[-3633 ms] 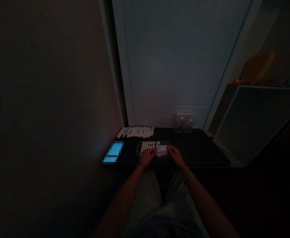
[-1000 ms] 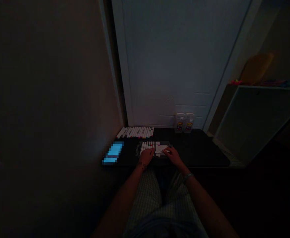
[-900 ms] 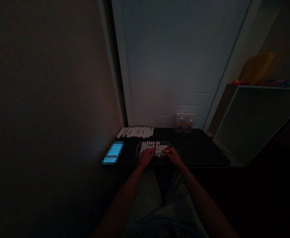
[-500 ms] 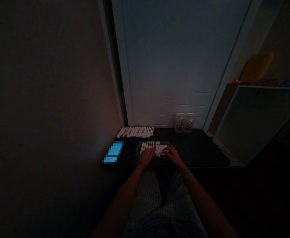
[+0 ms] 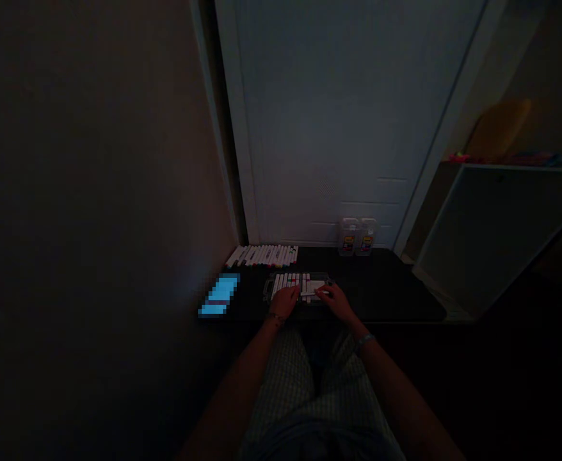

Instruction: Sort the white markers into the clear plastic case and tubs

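Note:
A clear plastic marker case (image 5: 267, 289) lies opened out in front of me, with white markers (image 5: 283, 282) standing side by side in its left part and a couple more near its middle. My right hand (image 5: 336, 302) pinches a white marker (image 5: 310, 294) that lies crosswise over the right part of the case. Over the near left side of the case is my left hand (image 5: 285, 303), fingers closed together, fingertips close to the marker's left end. Whether they grip the marker or the case edge is hidden.
A row of white markers (image 5: 262, 256) with coloured ends lies at the back left of the black table (image 5: 386, 291). Two upright clear cases (image 5: 349, 238) with labels stand at the back right. A blurred-out bright blue rectangle (image 5: 219, 296) is at the left edge. A cabinet (image 5: 497, 230) stands right.

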`<state>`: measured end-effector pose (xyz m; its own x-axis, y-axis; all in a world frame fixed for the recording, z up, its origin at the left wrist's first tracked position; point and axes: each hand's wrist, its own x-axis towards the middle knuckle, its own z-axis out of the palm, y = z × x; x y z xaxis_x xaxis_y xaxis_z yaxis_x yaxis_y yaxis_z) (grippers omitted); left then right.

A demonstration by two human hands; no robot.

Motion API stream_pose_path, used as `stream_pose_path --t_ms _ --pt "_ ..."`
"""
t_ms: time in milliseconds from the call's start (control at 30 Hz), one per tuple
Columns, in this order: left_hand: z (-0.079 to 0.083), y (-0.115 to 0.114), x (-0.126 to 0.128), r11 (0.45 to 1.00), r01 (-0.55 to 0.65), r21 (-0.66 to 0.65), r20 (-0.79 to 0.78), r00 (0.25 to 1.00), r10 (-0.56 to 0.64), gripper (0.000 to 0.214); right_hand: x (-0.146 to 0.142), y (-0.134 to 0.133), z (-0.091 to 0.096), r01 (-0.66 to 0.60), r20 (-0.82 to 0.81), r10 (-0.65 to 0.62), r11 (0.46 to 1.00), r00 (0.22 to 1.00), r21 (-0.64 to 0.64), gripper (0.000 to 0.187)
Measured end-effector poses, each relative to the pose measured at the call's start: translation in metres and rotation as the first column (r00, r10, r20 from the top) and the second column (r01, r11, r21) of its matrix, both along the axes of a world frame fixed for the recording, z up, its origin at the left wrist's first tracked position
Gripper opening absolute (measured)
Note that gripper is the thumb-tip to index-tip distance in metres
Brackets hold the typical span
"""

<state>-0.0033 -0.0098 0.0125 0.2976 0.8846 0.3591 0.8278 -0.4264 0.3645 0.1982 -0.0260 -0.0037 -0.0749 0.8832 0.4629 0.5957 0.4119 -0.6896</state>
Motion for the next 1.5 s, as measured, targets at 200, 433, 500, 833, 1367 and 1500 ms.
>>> stream_pose_path --t_ms 200,433,500,833,1367,1500 --pt "-0.0016 0.0007 0.0006 1.000 -0.012 -0.002 0.003 1.000 0.012 0.041 0.0001 -0.0016 0.0016 -0.006 0.001 0.006 1.000 1.000 -0.003 0.029" --pt "-0.0020 0.0005 0.0004 1.000 -0.009 -0.002 0.014 1.000 0.009 0.040 -0.0011 -0.0017 0.0003 0.006 -0.059 -0.006 1.000 0.998 0.005 0.028" --pt "-0.0019 0.0001 0.0006 1.000 -0.010 0.000 0.018 1.000 0.010 0.040 -0.0009 -0.0017 0.0000 0.006 -0.057 -0.005 1.000 0.998 0.008 0.028" --pt "-0.0025 0.0009 0.0005 1.000 0.000 0.006 0.020 1.000 0.000 0.039 -0.0012 -0.0012 -0.0004 0.017 -0.090 -0.017 1.000 0.996 0.000 0.029" --pt "-0.0021 0.0002 0.0004 1.000 0.008 0.019 0.014 1.000 -0.008 0.039 -0.0016 -0.0027 0.0003 0.026 -0.072 -0.026 1.000 0.997 0.010 0.028" --pt "-0.0014 -0.0008 0.0004 1.000 0.010 0.021 0.021 1.000 -0.011 0.037 -0.0017 -0.0038 0.0029 0.014 -0.081 -0.014 1.000 0.997 0.004 0.028"
